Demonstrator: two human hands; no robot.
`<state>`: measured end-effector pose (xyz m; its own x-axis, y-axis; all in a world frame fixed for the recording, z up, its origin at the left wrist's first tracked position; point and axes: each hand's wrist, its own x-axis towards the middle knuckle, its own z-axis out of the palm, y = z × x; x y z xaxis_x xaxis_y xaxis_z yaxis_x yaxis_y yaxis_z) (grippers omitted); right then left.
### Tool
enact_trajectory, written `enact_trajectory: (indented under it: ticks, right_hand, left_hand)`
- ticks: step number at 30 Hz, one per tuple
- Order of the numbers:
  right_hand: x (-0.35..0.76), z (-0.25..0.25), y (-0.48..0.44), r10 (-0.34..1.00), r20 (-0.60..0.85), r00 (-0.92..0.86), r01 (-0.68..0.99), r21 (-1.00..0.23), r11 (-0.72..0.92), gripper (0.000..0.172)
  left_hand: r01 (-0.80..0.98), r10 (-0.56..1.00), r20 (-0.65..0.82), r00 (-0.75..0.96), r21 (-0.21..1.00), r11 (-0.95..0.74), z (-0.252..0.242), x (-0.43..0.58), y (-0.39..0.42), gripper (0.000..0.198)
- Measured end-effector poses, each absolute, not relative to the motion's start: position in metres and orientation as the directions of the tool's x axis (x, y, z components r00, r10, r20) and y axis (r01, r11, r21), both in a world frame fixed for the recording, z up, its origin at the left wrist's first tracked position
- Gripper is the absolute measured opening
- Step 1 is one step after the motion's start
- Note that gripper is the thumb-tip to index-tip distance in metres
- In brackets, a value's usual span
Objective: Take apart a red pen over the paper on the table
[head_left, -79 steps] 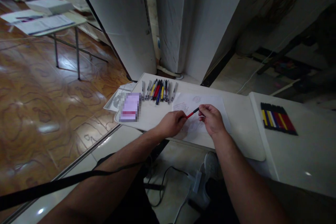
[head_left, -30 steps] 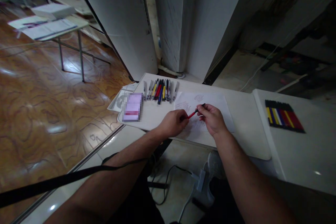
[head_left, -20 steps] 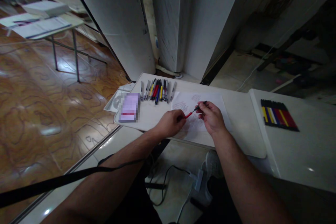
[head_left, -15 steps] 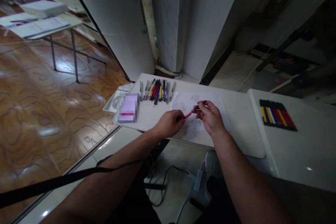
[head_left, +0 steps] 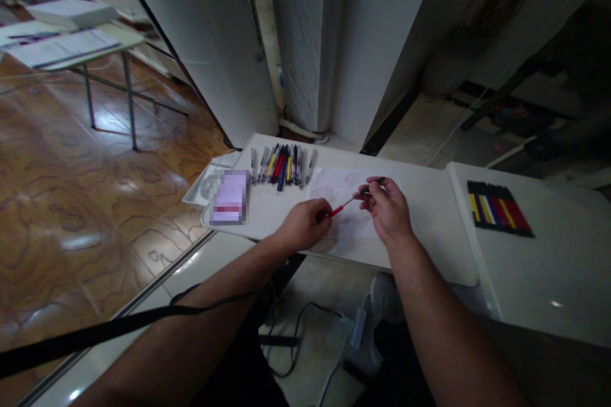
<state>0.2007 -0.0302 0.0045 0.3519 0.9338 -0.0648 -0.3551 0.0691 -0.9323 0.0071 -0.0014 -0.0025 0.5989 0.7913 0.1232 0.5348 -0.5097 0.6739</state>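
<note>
Red plastic pen barrel [head_left: 335, 210] sits pinched in our left hand [head_left: 301, 224] over the scribbled white paper sheet [head_left: 351, 194] — our right hand [head_left: 387, 208] now grips the black tip section [head_left: 366, 188], drawn further off than half a second ago, so the pen is coming apart.

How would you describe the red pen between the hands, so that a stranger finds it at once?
On the white table, a sheet of paper lies before the person. Above it, the left hand and right hand hold a thin red pen. The row of pens lies untouched behind.
</note>
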Motion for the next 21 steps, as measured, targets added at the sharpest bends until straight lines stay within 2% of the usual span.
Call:
enact_trajectory:
  ticks: [7,21]
  right_hand:
    - [0.216,0.013,-0.03,0.902,0.006,0.431,-0.31,-0.938,0.155,0.024]
    - [0.216,0.012,-0.031,0.9,-0.04,0.433,-0.349,-0.929,0.126,0.026]
  left_hand:
    - [0.533,0.803,0.146,0.578,0.677,-0.507,-0.002,0.007,0.0,0.01]
    - [0.537,0.857,0.143,0.494,0.725,-0.431,-0.002,0.006,0.002,0.009]
